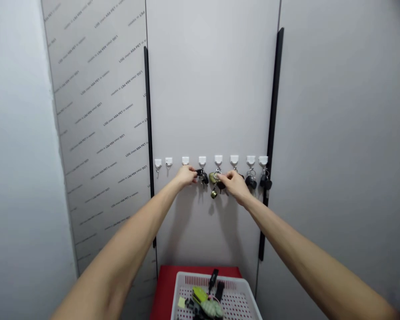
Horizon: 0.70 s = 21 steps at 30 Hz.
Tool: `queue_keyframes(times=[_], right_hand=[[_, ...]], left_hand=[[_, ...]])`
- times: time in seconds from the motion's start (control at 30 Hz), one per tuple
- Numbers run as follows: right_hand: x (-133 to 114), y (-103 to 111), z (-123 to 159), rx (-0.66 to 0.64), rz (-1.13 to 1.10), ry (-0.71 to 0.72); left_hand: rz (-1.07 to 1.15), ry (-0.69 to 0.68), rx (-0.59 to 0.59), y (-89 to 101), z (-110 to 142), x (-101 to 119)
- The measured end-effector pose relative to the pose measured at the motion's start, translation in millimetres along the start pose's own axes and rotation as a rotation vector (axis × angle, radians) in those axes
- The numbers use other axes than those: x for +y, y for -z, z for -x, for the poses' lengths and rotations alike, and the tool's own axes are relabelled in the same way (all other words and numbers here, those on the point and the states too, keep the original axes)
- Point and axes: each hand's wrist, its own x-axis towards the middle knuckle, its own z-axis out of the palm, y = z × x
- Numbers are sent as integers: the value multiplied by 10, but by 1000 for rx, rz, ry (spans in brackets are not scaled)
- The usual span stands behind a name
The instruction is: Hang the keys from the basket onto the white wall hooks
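Observation:
Several white hooks (pixel 202 161) run in a row across a pale panel. My left hand (pixel 186 176) is pinched on a black-headed key (pixel 199 172) of the bunch at the fourth hook from the left; other keys (pixel 206 178) of that bunch hang beside my fingertips. My right hand (pixel 234 183) is closed at the fifth hook, with thumb and finger on a key ring (pixel 217 174). An olive-coloured fob and a brass bell (pixel 214 194) dangle from this ring. My right hand partly hides the keys at the sixth hook.
Black-headed keys (pixel 251 181) hang on the seventh hook, and more keys (pixel 266 181) on the last. Below stands a white basket (pixel 245 284) on a red surface (pixel 165 284), holding a yellow-green item (pixel 199 294) and black items. Long black handles (pixel 276 98) flank the panel.

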Motion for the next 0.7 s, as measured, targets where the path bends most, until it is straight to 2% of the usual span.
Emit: queue_keyframes(times=[0.1,0.17,0.37,0.43,0.57,0.7], right_hand=[[-15,-89,0,70,47,-52],[-20,-89,-32,38,0,-70],[-157,102,-191,-13,45,73],[-212,120,-204,-11,46,72],[-213,64,-155,-35,-114,-18],[-226,39,-170,-64,-247,-79]], left_hand=[[39,-2,-21,-32,2,7],[84,-5,-17,-52,-7,14],[152,13,13,-170,-85,-14],[155,17,21,-230,-109,-32],[142,9,46,-297,-112,-51],[106,2,51,-215,-77,29]])
